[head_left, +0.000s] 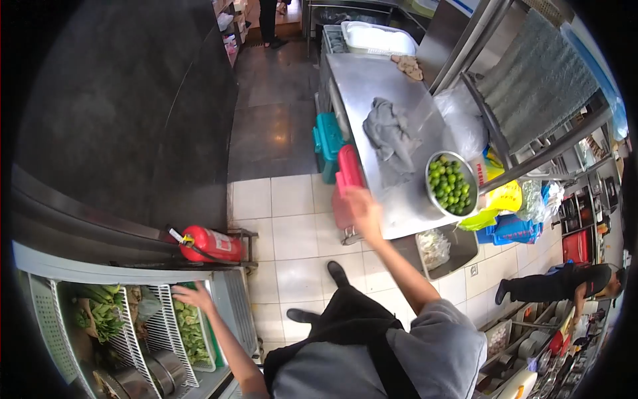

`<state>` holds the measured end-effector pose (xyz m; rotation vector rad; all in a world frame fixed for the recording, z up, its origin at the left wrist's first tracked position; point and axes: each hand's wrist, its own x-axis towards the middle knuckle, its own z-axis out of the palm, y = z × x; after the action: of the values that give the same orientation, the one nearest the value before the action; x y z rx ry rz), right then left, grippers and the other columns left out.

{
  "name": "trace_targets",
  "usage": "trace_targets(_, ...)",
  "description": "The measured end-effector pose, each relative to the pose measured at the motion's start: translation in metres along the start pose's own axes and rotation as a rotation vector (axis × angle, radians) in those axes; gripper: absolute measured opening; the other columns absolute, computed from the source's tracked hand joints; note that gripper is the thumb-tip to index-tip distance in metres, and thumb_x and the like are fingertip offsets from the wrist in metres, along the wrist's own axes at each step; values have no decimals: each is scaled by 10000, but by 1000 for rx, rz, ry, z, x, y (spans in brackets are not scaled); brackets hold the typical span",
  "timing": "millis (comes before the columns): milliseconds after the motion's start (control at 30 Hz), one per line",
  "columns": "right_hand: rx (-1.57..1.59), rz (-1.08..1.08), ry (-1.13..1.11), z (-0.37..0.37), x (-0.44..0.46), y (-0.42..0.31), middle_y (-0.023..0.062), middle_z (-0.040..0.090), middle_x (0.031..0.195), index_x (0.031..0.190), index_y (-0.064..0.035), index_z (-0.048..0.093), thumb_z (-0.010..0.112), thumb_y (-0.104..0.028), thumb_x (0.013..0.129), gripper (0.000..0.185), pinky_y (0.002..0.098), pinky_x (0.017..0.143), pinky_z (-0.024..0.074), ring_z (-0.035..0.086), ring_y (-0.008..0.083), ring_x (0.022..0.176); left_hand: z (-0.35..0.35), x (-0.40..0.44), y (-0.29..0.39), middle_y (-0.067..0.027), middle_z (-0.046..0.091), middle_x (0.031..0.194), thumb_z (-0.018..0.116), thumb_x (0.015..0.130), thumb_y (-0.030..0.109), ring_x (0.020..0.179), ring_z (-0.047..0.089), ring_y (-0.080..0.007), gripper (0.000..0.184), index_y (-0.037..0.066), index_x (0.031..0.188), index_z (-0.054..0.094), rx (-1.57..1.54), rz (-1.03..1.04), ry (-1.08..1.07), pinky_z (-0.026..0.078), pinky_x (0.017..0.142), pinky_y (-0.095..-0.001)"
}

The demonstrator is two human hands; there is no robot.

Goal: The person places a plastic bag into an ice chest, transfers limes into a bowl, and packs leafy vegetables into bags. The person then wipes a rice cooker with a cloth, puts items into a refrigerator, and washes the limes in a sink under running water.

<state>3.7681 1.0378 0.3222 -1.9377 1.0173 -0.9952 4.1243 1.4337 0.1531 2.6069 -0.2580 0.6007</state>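
Observation:
My left hand point(193, 296) reaches to the opened fridge, fingers stretched out at the front of a tray of green leaves point(190, 332); whether it touches the tray I cannot tell. My right hand point(364, 209) is slightly blurred, held out by the edge of the steel table point(415, 229) with its fingers apart and nothing visible in it. Below and behind it is a red bin point(347, 174). On the table are a metal bowl of green limes point(452, 185) and a crumpled grey cloth point(391, 133).
Wire racks point(126, 332) in the fridge hold leafy greens point(103, 312) and metal pots point(166, 372). A red fire extinguisher point(211, 244) stands beside the fridge. A teal bin point(327, 147) is by the table. Another person point(558, 286) works at the right; someone's legs point(268, 23) show far off.

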Motion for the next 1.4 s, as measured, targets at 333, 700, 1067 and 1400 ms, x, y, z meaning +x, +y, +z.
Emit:
trace_targets(333, -859, 387, 708, -266, -40, 146, 240, 416, 1136, 1249, -45, 382, 579, -108, 780, 512, 430, 879, 330, 432, 361, 1006, 74, -110, 221, -266, 14, 1386, 664, 680, 299, 1272, 101, -417, 897, 155, 1375, 115, 80, 82, -510, 178, 987, -514)
trace_targets(700, 605, 887, 985, -203, -29, 129, 72, 548, 727, 1087, -59, 425, 514, -73, 754, 345, 270, 420, 508, 547, 151, 501, 260, -45, 172, -215, 268, 1317, 609, 694, 361, 1233, 209, -393, 540, 130, 1166, 485, 396, -38, -1338, 191, 988, -511)
trace_targets(1067, 505, 821, 1368, -68, 61, 107, 128, 521, 826, 1039, -94, 408, 481, -72, 696, 352, 317, 457, 468, 527, 212, 572, 480, 200, 310, -188, 593, 830, 382, 852, 298, 840, 552, -363, 346, 44, 842, 616, 100, 1094, -1668, 436, 752, -441)
trace_targets(1400, 526, 712, 1099, 51, 368, 73, 99, 524, 831, 1014, -44, 446, 444, -64, 701, 314, 290, 359, 470, 516, 191, 503, 602, 361, 701, -128, 585, 1042, 558, 816, 291, 1000, 538, -209, 374, 26, 1079, 535, -572, 653, -1591, 414, 856, -312)
